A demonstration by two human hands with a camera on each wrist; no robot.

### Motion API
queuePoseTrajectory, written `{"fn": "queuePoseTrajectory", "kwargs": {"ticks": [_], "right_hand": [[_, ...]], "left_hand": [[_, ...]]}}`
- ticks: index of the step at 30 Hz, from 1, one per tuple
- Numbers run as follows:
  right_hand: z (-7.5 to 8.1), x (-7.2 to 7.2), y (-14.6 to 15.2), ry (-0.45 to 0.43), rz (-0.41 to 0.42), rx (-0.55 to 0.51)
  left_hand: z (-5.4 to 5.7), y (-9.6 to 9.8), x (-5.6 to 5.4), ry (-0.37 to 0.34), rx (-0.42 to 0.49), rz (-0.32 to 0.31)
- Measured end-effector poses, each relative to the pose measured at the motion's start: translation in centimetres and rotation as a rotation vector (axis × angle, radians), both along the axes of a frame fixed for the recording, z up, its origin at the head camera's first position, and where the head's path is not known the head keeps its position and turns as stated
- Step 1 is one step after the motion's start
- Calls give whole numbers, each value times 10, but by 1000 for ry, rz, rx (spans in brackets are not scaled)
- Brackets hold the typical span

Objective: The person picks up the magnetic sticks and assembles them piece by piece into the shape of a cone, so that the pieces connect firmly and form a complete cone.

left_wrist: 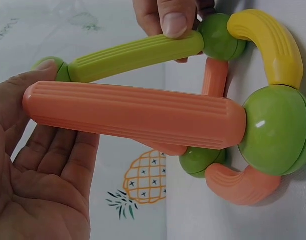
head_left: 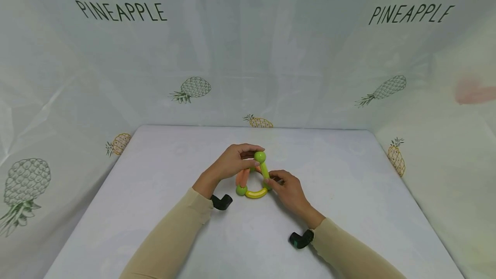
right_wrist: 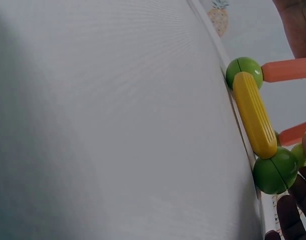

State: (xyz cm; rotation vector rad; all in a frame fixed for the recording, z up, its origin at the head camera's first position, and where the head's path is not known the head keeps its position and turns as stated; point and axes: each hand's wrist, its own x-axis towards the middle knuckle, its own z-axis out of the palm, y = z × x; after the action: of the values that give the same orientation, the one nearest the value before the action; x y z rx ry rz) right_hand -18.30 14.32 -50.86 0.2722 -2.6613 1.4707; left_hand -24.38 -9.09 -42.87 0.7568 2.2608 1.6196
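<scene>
A toy frame of rods and balls stands on the table. My left hand [head_left: 231, 161] pinches the green ball [head_left: 260, 156] at the upper end of a yellow-green rod [left_wrist: 138, 56]. My right hand [head_left: 289, 192] holds that rod near its lower end, with the thumb on its side, beside a lower green ball [left_wrist: 222, 37]. A curved yellow piece [head_left: 256, 194] joins this ball to another green ball [left_wrist: 275, 130]. From there an orange rod [left_wrist: 138, 115] rises beside my left hand. A curved orange piece [left_wrist: 243, 185] lies low in the frame.
The white table [head_left: 162, 244] bears the toy and ends at a back edge. Behind it hangs a pale cloth [head_left: 248, 55] printed with pineapples. Black devices [head_left: 222, 202] are worn at both wrists.
</scene>
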Motion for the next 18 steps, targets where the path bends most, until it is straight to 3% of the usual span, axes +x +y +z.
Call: {"fn": "queuePoseTrajectory", "kwargs": {"ticks": [18], "right_hand": [[-1, -1, -1, -11, -11, -8]], "left_hand": [[-5, -3, 9, -29, 85, 12]]}}
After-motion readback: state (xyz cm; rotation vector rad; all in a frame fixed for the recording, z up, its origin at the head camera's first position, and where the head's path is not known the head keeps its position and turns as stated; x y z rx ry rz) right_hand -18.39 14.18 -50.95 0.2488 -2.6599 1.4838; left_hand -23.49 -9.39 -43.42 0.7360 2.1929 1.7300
